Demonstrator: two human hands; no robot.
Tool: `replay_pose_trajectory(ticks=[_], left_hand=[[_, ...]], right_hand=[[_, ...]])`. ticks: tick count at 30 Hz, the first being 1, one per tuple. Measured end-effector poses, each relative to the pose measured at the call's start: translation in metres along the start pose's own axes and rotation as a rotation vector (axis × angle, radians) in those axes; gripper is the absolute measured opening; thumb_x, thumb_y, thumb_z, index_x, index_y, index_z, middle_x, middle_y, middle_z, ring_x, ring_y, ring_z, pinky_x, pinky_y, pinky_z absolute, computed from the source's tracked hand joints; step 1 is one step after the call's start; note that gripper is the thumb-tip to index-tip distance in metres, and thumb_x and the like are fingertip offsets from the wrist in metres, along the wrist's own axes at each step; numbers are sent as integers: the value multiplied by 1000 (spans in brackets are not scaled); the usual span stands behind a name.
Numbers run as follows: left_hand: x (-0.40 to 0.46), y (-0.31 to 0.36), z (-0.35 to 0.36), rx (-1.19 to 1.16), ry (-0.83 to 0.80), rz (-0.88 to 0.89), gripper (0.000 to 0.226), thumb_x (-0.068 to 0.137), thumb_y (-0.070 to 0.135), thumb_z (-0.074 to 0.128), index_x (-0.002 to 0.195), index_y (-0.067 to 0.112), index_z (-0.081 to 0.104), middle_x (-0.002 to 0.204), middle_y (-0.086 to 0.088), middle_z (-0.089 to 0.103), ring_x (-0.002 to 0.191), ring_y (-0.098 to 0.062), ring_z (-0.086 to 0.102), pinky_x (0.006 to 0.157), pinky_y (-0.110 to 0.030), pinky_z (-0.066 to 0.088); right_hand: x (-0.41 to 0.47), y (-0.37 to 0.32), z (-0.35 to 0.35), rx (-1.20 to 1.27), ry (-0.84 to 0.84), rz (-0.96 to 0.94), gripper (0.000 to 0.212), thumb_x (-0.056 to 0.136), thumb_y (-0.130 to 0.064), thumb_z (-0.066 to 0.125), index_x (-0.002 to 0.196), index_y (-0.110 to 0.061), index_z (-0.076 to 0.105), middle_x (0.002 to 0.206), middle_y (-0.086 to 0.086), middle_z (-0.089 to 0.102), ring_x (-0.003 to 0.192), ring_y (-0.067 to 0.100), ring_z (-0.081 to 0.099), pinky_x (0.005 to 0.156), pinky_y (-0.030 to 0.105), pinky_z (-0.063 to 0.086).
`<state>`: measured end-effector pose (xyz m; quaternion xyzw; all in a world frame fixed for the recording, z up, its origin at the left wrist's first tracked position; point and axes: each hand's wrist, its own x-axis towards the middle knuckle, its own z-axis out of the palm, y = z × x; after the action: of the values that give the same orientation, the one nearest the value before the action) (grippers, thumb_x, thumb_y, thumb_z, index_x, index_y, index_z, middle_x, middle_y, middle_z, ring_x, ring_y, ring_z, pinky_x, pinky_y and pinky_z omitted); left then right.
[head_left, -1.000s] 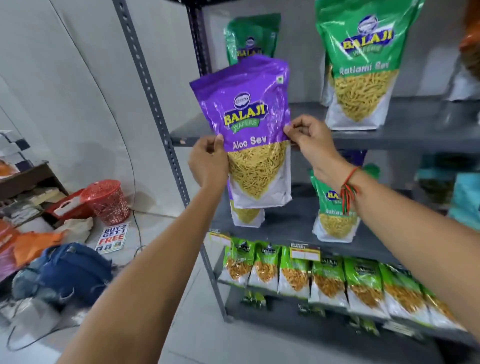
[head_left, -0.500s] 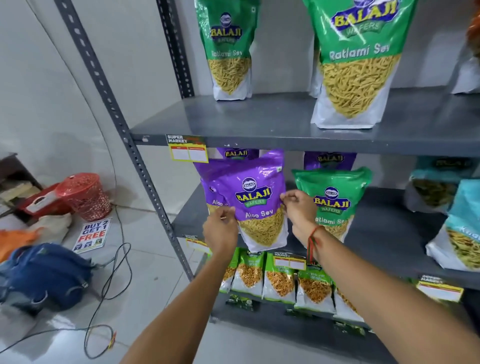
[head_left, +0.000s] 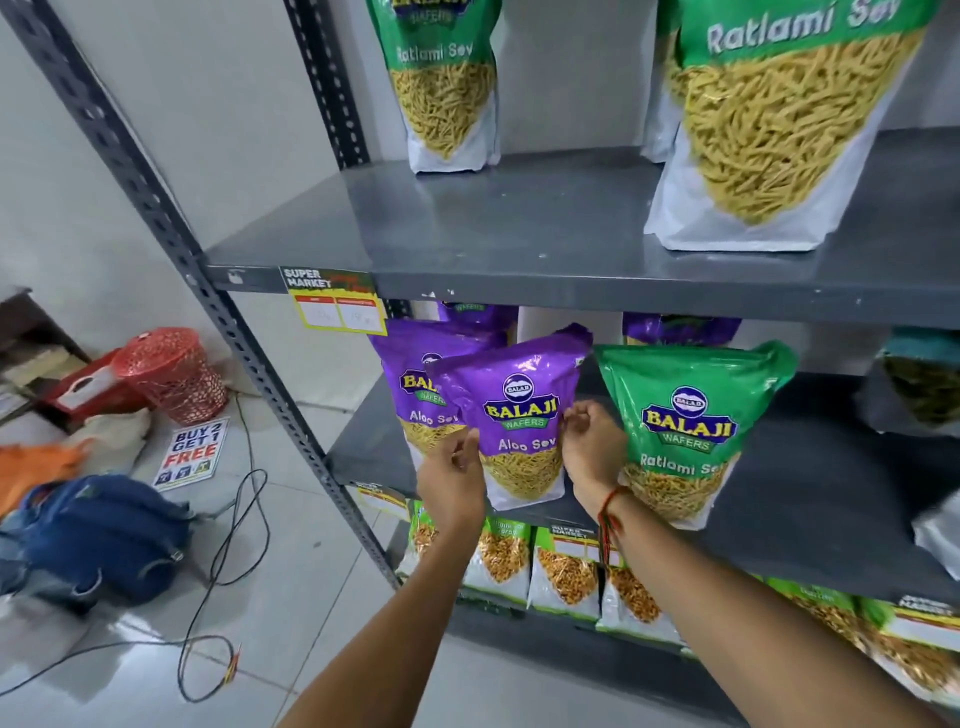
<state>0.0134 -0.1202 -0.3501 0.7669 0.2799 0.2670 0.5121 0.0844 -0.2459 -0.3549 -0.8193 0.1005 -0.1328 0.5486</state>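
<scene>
1. Two bare hands are up at the rack. The left hand (head_left: 451, 480) pinches the left edge of the front purple pouch (head_left: 519, 415), thumb on its face. The right hand (head_left: 592, 449) has its fingers curled at the pouch's right edge, but I cannot tell whether they pinch it or only touch it.
2. The front purple pouch, marked Aloo Sev, stands tilted on the middle shelf (head_left: 810, 493) near its front edge. It overlaps a second purple pouch (head_left: 410, 395) and sits just beside a green pouch (head_left: 691, 431).
3. I count four purple pouches: these two, plus two tops showing behind them under the upper shelf (head_left: 519, 223).
4. I count three large green Ratlami Sev pouches in plain sight: one on the middle shelf and two on the upper shelf. A row of small green packets (head_left: 566, 571) lines the shelf below. The arms cover part of the row, so I cannot count them exactly.
5. The rack is grey metal with punched uprights, and a yellow price tag (head_left: 337, 304) hangs on the upper shelf's edge.
6. The floor is pale glossy tile and the wall is plain. On the floor lie one upturned red basket (head_left: 171, 374), one blue backpack (head_left: 98, 535), one "Buy 2 Get 1 Free" card (head_left: 189, 452) and a looping black cable (head_left: 234, 525).
</scene>
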Motion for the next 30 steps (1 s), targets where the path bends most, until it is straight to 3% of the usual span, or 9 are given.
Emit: replay_pose_trajectory(ticks=[4, 6, 10, 13, 16, 20, 24, 27, 30], left_hand=[[-11, 0, -3, -92, 6, -35, 31, 89, 40, 65, 105, 15, 72, 94, -2, 74, 85, -15, 68, 61, -15, 43], [-22, 3, -6, -139, 27, -47, 31, 87, 40, 67, 105, 16, 70, 91, 2, 74, 83, -11, 69, 61, -11, 42], [-50, 5, -2, -132, -73, 41, 22, 87, 43, 66, 97, 23, 69, 86, 5, 73, 78, -6, 67, 63, -21, 52], [-67, 16, 10, -74, -198, 137, 18, 90, 36, 64, 99, 21, 70, 83, 4, 72, 79, -12, 68, 68, -26, 54], [-76, 30, 29, 13, -344, 200, 19, 91, 26, 62, 104, 17, 72, 88, 3, 74, 81, -14, 68, 65, -11, 47], [-73, 34, 63, 125, -467, 165, 25, 91, 30, 63, 110, 18, 72, 105, -6, 76, 97, -26, 70, 84, -36, 56], [-64, 32, 89, 220, -551, 180, 24, 94, 31, 56, 83, 14, 69, 88, -14, 74, 85, -34, 68, 70, -35, 51], [-60, 30, 103, 249, -554, 224, 29, 98, 32, 51, 92, 9, 68, 86, -16, 72, 80, -34, 67, 63, -33, 46], [-58, 26, 110, 257, -471, 329, 26, 98, 27, 50, 101, 10, 69, 83, -13, 73, 74, -32, 66, 58, -29, 43]], right_hand=[[-9, 0, -5, 66, -2, 7, 22, 89, -11, 51, 106, -11, 65, 99, 11, 73, 90, 29, 66, 72, 39, 55], [-16, -1, -12, 115, -31, 6, 27, 90, -14, 51, 114, -14, 64, 106, 11, 72, 95, 28, 66, 78, 41, 56], [-31, 6, -38, 220, -84, -18, 26, 89, -23, 56, 114, -21, 63, 111, 4, 70, 98, 19, 66, 81, 48, 58], [-41, 14, -72, 204, -34, -87, 21, 89, -21, 55, 106, -19, 66, 102, -2, 70, 85, 7, 66, 68, 42, 61], [-44, 27, -109, 221, 120, -92, 13, 87, -19, 58, 94, -18, 69, 89, -3, 71, 78, 9, 66, 68, 30, 56], [-27, 58, -145, 249, 313, 108, 8, 84, -24, 61, 86, -21, 68, 85, 6, 72, 79, 22, 67, 72, 41, 58], [-1, 85, -161, 200, 235, 250, 12, 85, -22, 59, 96, -22, 64, 96, 5, 70, 87, 25, 66, 78, 51, 57], [12, 90, -162, 176, 78, 218, 26, 87, -16, 60, 113, -18, 60, 107, 5, 69, 94, 23, 64, 84, 45, 56], [23, 90, -159, 147, 27, 154, 26, 87, -16, 60, 113, -13, 64, 100, 2, 70, 92, 14, 63, 76, 22, 51]])
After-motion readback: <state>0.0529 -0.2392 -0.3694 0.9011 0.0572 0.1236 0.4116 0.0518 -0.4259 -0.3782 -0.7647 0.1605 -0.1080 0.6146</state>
